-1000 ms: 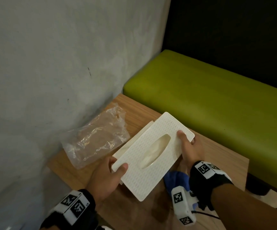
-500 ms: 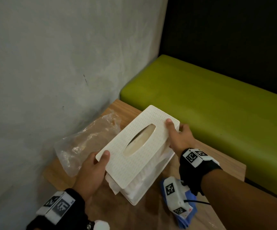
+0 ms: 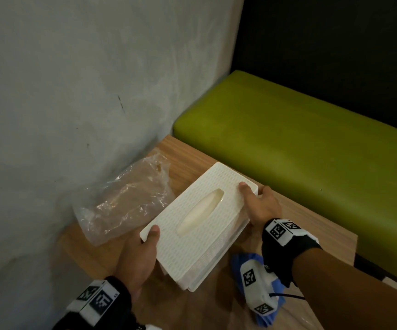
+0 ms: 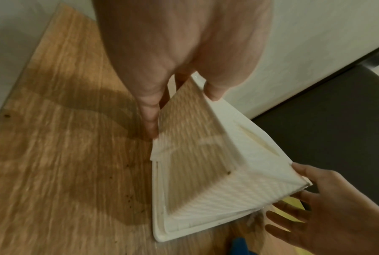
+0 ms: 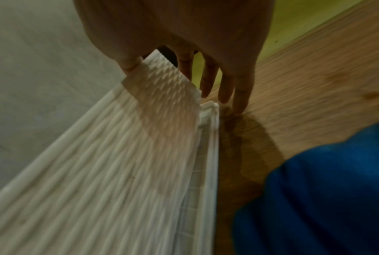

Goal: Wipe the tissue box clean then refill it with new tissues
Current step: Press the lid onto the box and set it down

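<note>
Step in hand, as I read it: seating the tissue box cover (image 3: 200,210) down onto its base tray (image 4: 160,229) on the wooden table (image 3: 311,225). The cover sits over the tray but not flush; the left wrist view shows the near side riding above the tray rim, with a white corner poking out at the seam (tissue or tray corner, cannot tell which). To close well I would square all four corners first, tuck any stray sheet inside, then press down evenly at both ends so the rim does not bind or trap paper. Left hand (image 3: 138,256) grips the near-left corner, thumb on the top face, fingers curled down the end wall. Right hand (image 3: 260,206) holds the far-right end, thumb on top, fingers extended down the side toward the table. Blue cloth (image 3: 247,263) lies just beside the box below the right wrist; empty clear plastic wrapper (image 3: 121,201) lies against the wall.
</note>
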`<state>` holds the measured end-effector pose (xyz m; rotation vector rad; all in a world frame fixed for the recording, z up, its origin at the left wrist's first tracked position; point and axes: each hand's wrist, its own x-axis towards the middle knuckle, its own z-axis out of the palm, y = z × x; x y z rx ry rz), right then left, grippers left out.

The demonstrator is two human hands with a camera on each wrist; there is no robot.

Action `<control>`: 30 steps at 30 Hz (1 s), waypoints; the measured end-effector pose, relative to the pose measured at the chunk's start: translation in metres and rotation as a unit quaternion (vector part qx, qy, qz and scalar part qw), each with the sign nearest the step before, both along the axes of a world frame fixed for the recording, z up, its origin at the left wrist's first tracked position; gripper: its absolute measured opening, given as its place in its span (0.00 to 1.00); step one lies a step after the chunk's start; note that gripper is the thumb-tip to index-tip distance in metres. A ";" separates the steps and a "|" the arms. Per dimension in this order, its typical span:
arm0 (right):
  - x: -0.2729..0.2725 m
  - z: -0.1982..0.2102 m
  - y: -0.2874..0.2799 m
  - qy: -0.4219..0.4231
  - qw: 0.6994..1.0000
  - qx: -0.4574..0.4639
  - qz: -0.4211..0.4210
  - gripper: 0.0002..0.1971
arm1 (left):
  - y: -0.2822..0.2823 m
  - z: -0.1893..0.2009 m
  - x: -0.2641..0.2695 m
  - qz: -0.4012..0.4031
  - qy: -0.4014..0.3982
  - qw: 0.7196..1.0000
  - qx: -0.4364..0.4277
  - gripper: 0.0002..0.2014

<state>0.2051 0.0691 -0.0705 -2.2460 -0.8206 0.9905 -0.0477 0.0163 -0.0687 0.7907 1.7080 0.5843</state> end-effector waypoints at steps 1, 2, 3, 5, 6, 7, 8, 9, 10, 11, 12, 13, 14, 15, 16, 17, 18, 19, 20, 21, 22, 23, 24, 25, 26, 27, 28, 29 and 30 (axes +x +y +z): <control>0.004 -0.002 -0.001 -0.002 1.000 -0.006 -0.003 0.34 | 0.001 0.001 0.002 -0.010 0.006 1.000 0.003 0.15; 0.007 -0.004 -0.001 -0.002 1.000 -0.012 -0.006 0.33 | 0.002 0.001 0.003 -0.020 0.013 1.000 0.007 0.15; 0.011 -0.006 -0.002 0.000 1.000 -0.018 -0.008 0.32 | 0.002 0.003 0.004 -0.033 0.023 0.999 0.008 0.15; 0.015 -0.008 -0.004 0.004 1.000 -0.028 -0.008 0.28 | 0.003 0.005 0.005 -0.056 0.044 0.997 0.012 0.15; 0.016 -0.009 -0.005 0.005 0.999 -0.031 -0.006 0.27 | 0.003 0.006 0.006 -0.067 0.052 0.996 0.013 0.15; 0.016 -0.008 -0.006 0.005 0.999 -0.034 -0.003 0.27 | 0.004 0.007 0.007 -0.076 0.059 0.995 0.010 0.15; 0.016 -0.008 -0.007 0.002 0.999 -0.034 0.003 0.27 | 0.003 0.007 0.006 -0.081 0.063 0.995 0.007 0.14; 0.015 -0.007 -0.007 -0.006 0.999 -0.031 0.011 0.25 | 0.003 0.007 0.006 -0.080 0.062 0.995 0.000 0.13; 0.015 -0.007 -0.007 -0.019 0.999 -0.026 0.025 0.24 | 0.003 0.006 0.006 -0.073 0.057 0.996 -0.007 0.12; 0.014 -0.007 -0.007 -0.034 0.998 -0.022 0.041 0.23 | 0.002 0.005 0.006 -0.067 0.049 0.996 -0.017 0.11; 0.013 -0.006 -0.007 -0.049 0.997 -0.018 0.057 0.23 | 0.000 0.005 0.006 -0.063 0.044 0.997 -0.025 0.11; 0.012 -0.006 -0.008 -0.063 0.996 -0.010 0.069 0.23 | -0.001 0.005 0.007 -0.061 0.042 0.997 -0.033 0.12; 0.011 -0.006 -0.008 -0.071 0.994 -0.001 0.078 0.24 | -0.001 0.005 0.007 -0.058 0.042 0.997 -0.038 0.12; 0.011 -0.007 -0.008 -0.073 0.994 0.006 0.083 0.24 | -0.002 0.005 0.008 -0.054 0.040 0.997 -0.041 0.12; 0.010 -0.008 -0.008 -0.071 0.994 0.009 0.085 0.24 | -0.002 0.005 0.008 -0.052 0.036 0.997 -0.043 0.12; 0.010 -0.009 -0.008 -0.067 0.994 0.008 0.085 0.25 | -0.001 0.006 0.009 -0.052 0.031 0.997 -0.044 0.12; 0.010 -0.009 -0.008 -0.063 0.994 0.005 0.084 0.25 | -0.001 0.006 0.010 -0.057 0.026 0.997 -0.042 0.12; 0.010 -0.010 -0.008 -0.059 0.995 0.002 0.083 0.26 | -0.001 0.006 0.011 -0.068 0.022 0.997 -0.039 0.14; 0.011 -0.010 -0.007 -0.053 0.995 0.001 0.080 0.27 | 0.000 0.007 0.011 -0.081 0.020 0.996 -0.033 0.15; 0.011 -0.010 -0.007 -0.048 0.996 0.000 0.079 0.28 | 0.000 0.008 0.012 -0.094 0.021 0.995 -0.025 0.17; 0.012 -0.009 -0.006 -0.044 0.996 -0.001 0.078 0.28 | 0.000 0.009 0.013 -0.104 0.024 0.994 -0.017 0.17; 0.013 -0.009 -0.005 -0.039 0.996 -0.001 0.076 0.28 | 0.001 0.010 0.015 -0.115 0.029 0.993 -0.010 0.18; 0.015 -0.009 -0.004 -0.033 0.997 0.001 0.074 0.27 | 0.002 0.011 0.016 -0.123 0.037 0.992 -0.004 0.19; 0.017 -0.010 -0.004 -0.028 0.997 0.005 0.071 0.27 | 0.003 0.011 0.017 -0.130 0.046 0.991 0.000 0.20; 0.019 -0.010 -0.004 -0.025 0.997 0.012 0.068 0.27 | 0.003 0.010 0.018 -0.135 0.054 0.989 0.003 0.21; 0.020 -0.012 -0.005 -0.023 0.997 0.020 0.064 0.27 | 0.004 0.009 0.019 -0.141 0.060 0.988 0.003 0.22; 0.020 -0.014 -0.006 -0.023 0.998 0.028 0.058 0.27 | 0.004 0.007 0.020 -0.146 0.064 0.987 0.002 0.23; 0.021 -0.016 -0.008 -0.024 0.998 0.035 0.050 0.27 | 0.004 0.006 0.021 -0.153 0.064 0.986 0.000 0.23; 0.020 -0.018 -0.009 -0.026 0.998 0.040 0.043 0.27 | 0.003 0.005 0.021 -0.159 0.064 0.985 -0.001 0.24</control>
